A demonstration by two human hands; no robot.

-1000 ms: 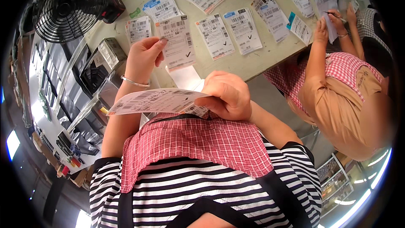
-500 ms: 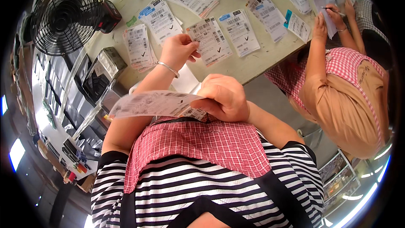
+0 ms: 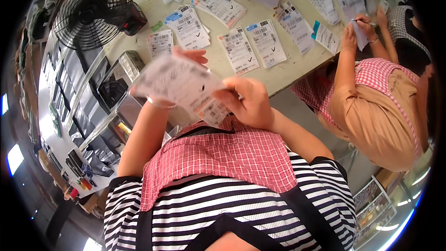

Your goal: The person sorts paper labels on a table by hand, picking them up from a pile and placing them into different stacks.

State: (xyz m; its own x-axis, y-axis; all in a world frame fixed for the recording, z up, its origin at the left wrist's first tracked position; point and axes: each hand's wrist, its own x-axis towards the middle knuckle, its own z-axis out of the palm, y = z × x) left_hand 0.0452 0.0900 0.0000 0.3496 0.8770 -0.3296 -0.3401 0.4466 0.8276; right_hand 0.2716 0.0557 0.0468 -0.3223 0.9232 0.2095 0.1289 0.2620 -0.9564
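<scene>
My right hand [image 3: 250, 106] pinches a stack of printed shipping labels [image 3: 179, 86] by one edge, thumb and fingers closed on it. The labels are blurred and tilted up in front of my apron. Behind them is my left hand [image 3: 191, 56], its fingers stretched out past the top edge and its palm mostly hidden. A bracelet shows at its wrist. Just beyond, on the table [image 3: 297, 67], lie piles of similar labels, many with a pen tick: one pile [image 3: 238, 50] ahead of my right hand, another [image 3: 267, 44] beside it, and one [image 3: 160, 42] near my left fingers.
A black wire-cage fan [image 3: 90, 14] stands at the table's left end. A clear-sided box [image 3: 121, 72] is at my left. On the right a co-worker [image 3: 385, 107] in a checked apron writes on a paper [image 3: 360, 35] with a pen. More label piles [image 3: 220, 4] lie farther back.
My left hand has drawn back from the label pile on the table and is now behind the held labels. My right hand has lifted and turned those labels to face up more.
</scene>
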